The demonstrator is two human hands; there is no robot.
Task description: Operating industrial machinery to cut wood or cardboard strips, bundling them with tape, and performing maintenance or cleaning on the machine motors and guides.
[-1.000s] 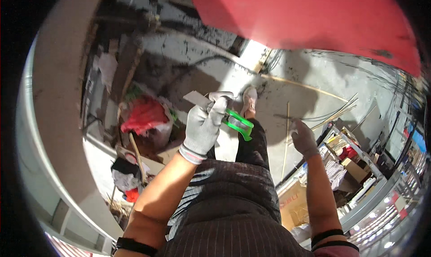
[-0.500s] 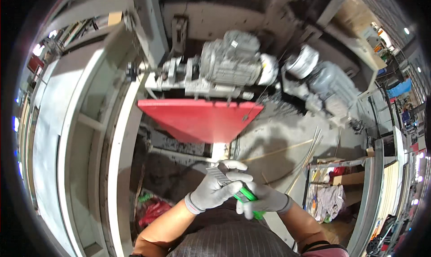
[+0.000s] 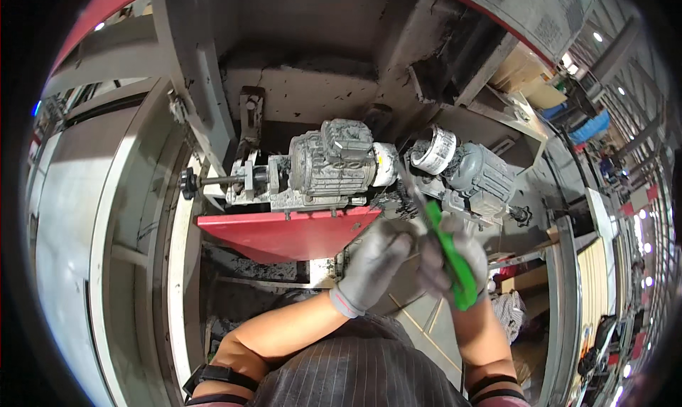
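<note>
My right hand (image 3: 463, 254), in a grey-white work glove, grips a green snap-off utility knife (image 3: 455, 261). Its long blade (image 3: 415, 186) stretches up and away, blurred, across the view of the gap between two motors. Beside it, to the left, my gloved left hand (image 3: 376, 261) is closed with the fingers curled in. Nothing shows in that hand, and it is apart from the knife. Beyond my hands sits a dusty grey electric motor (image 3: 334, 162) with a white round end piece (image 3: 384, 164). A red panel (image 3: 284, 236) slopes below this motor.
A second grey motor (image 3: 486, 172) with a white ring-shaped part (image 3: 433, 151) lies at the right. A black knob (image 3: 188, 184) on a shaft juts out at the left. Pale metal frame posts (image 3: 181, 279) stand at the left, and a shelf with a striped cloth (image 3: 508, 314) is at the right.
The hands have moved up toward the motors and drawn apart. The knife has gone from between both hands to the right hand alone, its blade now pointing up. The view has shifted.
</note>
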